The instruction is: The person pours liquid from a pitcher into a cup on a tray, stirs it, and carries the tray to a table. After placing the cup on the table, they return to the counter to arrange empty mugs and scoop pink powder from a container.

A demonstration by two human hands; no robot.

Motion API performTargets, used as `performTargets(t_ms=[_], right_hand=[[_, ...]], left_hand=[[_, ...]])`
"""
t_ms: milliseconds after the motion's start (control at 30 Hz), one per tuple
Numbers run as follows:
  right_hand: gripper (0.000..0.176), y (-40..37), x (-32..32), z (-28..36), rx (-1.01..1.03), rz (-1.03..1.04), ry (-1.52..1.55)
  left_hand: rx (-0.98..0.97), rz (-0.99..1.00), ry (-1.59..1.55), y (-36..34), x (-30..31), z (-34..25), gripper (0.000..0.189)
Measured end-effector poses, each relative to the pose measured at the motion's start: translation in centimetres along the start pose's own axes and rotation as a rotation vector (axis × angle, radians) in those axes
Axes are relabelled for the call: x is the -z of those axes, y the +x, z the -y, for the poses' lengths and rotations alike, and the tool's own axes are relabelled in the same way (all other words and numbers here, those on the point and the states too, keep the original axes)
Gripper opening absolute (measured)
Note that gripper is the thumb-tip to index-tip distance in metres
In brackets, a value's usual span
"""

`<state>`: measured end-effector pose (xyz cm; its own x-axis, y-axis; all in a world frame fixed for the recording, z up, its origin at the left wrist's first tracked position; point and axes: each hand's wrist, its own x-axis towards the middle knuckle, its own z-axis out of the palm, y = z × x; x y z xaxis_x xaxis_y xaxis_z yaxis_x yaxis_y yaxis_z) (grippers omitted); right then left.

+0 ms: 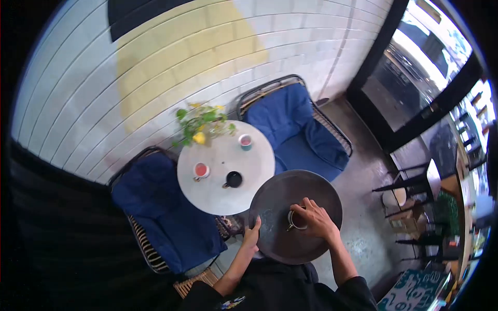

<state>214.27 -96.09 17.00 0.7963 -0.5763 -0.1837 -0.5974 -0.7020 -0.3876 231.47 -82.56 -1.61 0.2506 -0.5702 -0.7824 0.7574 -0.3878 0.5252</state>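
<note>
Evidently the cup (294, 222) is being gripped where it sits mid-tray: the right hand (317, 220) curls over it from above, fingers closed on its rim (lifted or not, unclear). The left hand (252, 233), elbow tucked, clamps the tray (290, 189) at its near edge. Any lift probably calls for holding the tray level beside the white table (228, 194).

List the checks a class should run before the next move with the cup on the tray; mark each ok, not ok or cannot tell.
1. Left hand grips the tray at its rim: ok.
2. Right hand is closed on the cup: ok.
3. Tray is level: cannot tell, the lens bends the view.
4. How full the cup is: cannot tell, the fingers cover it.
5. Table has a bare patch at its near side: ok.
6. Tray is apart from the black cup: ok.
</note>
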Motion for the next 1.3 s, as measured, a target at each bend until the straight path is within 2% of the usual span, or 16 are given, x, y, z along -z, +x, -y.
performTargets(t_ms=[133, 267, 300, 400, 467, 533, 567, 600, 667, 700, 833, 967, 1033, 1167, 1233, 1300], right_hand=[[0.076, -5.7, 1.1, -2.9, -0.263, -0.030, 0.079], [0.083, -12.2, 1.1, -5.3, -0.403, -0.333, 0.317], [0.085, -13.7, 1.0, -6.2, -0.432, -0.455, 0.423], [0.087, -18.6, -0.9, -9.6, -0.621, -0.658, 0.596], [0.081, -21.3, -0.7, -10.9, -0.675, -0.737, 0.520], [0.075, -23.7, -2.0, -13.3, -0.882, -0.748, 0.846], [0.052, -25.1, -1.5, -13.7, -0.898, -0.771, 0.861], [0.052, -26.2, -2.1, -15.1, -0.909, -0.800, 0.867], [0.032, -28.1, -0.3, -17.5, -0.867, -0.715, 1.165], [0.020, -28.9, -0.7, -17.9, -0.837, -0.832, 0.987], [0.029, -32.0, -0.6, -20.4, -0.819, -0.933, 1.157], [0.033, -33.2, 2.5, -23.0, -0.767, -0.945, 1.333], [0.036, -33.4, 2.9, -24.1, -0.653, -0.980, 1.398], [0.028, -33.6, 6.1, -28.0, -0.556, -1.153, 1.524], [0.026, -34.1, 4.6, -30.9, -0.590, -1.196, 1.456], [0.026, -34.9, 4.8, -33.6, -0.647, -1.310, 1.274]], left_hand=[[-0.020, 0.114, 0.107, -3.0, -6.8, -0.9, 0.064], [-0.063, 0.154, 0.288, -4.8, -12.4, -0.2, 0.055], [-0.056, 0.266, 0.253, -2.5, -12.5, 1.9, 0.056], [-0.079, 0.269, 0.323, -3.2, -17.6, 4.5, 0.056], [-0.026, 0.243, 0.363, -4.7, -21.3, 5.4, 0.055], [-0.007, 0.219, 0.395, -5.7, -25.1, 7.7, 0.055], [-0.063, 0.271, 0.352, -6.5, -26.9, 8.9, 0.052], [-0.117, 0.327, 0.310, -7.0, -28.6, 10.1, 0.050], [-0.044, 0.386, 0.285, -8.6, -33.1, 10.5, 0.048], [0.001, 0.436, 0.256, -8.6, -33.9, 12.1, 0.046], [0.136, 0.521, 0.236, -6.5, -36.8, 17.1, 0.051], [0.102, 0.563, 0.285, -7.1, -42.4, 18.8, 0.053], [0.097, 0.450, 0.436, -7.2, -44.5, 19.9, 0.056], [0.165, 0.501, 0.480, -6.9, -50.1, 21.5, 0.059], [0.165, 0.486, 0.513, -5.3, -51.6, 23.4, 0.074], [0.162, 0.458, 0.579, -4.1, -53.8, 25.5, 0.075]])
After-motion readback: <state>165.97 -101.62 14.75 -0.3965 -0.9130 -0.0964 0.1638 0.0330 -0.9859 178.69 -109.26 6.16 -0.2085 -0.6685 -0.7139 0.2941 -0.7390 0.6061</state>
